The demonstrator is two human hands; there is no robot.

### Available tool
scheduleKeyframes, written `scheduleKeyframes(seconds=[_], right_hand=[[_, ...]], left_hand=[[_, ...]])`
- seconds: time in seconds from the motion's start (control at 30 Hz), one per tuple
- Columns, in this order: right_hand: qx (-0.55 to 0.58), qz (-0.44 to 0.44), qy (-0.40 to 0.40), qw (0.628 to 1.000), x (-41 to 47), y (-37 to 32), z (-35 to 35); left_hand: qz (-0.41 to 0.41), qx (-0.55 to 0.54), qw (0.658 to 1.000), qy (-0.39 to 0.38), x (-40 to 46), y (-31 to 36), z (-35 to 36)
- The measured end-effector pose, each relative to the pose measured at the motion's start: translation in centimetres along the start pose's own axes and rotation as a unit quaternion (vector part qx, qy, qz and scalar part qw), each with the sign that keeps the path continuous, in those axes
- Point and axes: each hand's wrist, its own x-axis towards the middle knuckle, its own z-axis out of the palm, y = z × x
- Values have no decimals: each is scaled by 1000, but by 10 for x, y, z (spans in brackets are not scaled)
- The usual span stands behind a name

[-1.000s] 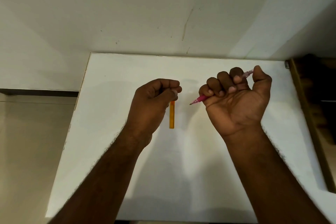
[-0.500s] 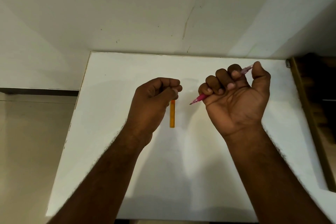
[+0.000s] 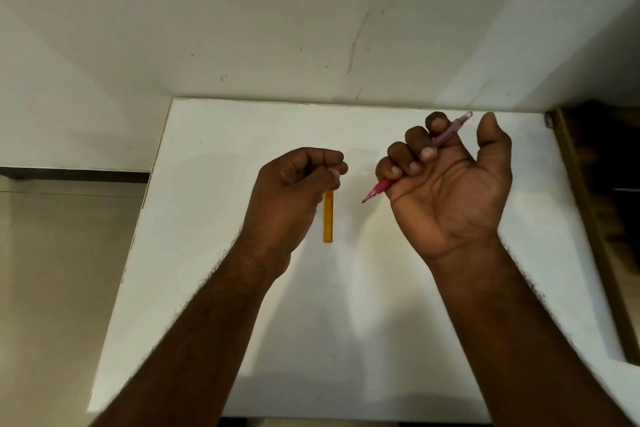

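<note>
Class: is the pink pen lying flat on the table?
No, the right hand grips the pink pen in its curled fingers.

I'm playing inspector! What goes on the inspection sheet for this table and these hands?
Surface: white rectangular tabletop, set against the wall.
Job's things: thin orange stick, held by its top end; pink translucent pen, tip pointing toward the stick.
Clutter: nothing seen.
Fingers: left hand pinches the stick's top; right hand is palm up, fingers curled round the pen, thumb off it.
Cables: nothing seen.
Surroundings: scuffed cream wall behind; beige floor on the left; dark wooden furniture on the right.
</note>
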Motion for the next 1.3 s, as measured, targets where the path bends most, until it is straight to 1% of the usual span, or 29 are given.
scheduleKeyframes(seconds=[0.2, 0.3, 0.47, 0.67, 1.03, 1.17, 1.3], right_hand=[[-24, -30, 17, 999, 2, 4, -1], [-49, -13, 25, 998, 1, 5, 0], [-51, 28, 37, 998, 0, 5, 4], [-50, 21, 51, 997, -2, 4, 7], [-47, 15, 40, 998, -5, 3, 9], [-94, -7, 20, 995, -5, 2, 14], [-188, -47, -16, 981, -4, 3, 21]], left_hand=[[-3, -1, 1000, 2, 0, 0, -1], [-3, 0, 1000, 1, 0, -1, -1], [1, 7, 1000, 5, 0, -1, 0], [1, 10, 1000, 7, 0, -1, 0], [3, -4, 1000, 3, -1, -1, 0], [4, -1, 1000, 3, -1, 0, 1], [6, 6, 1000, 2, -1, 0, 1]])
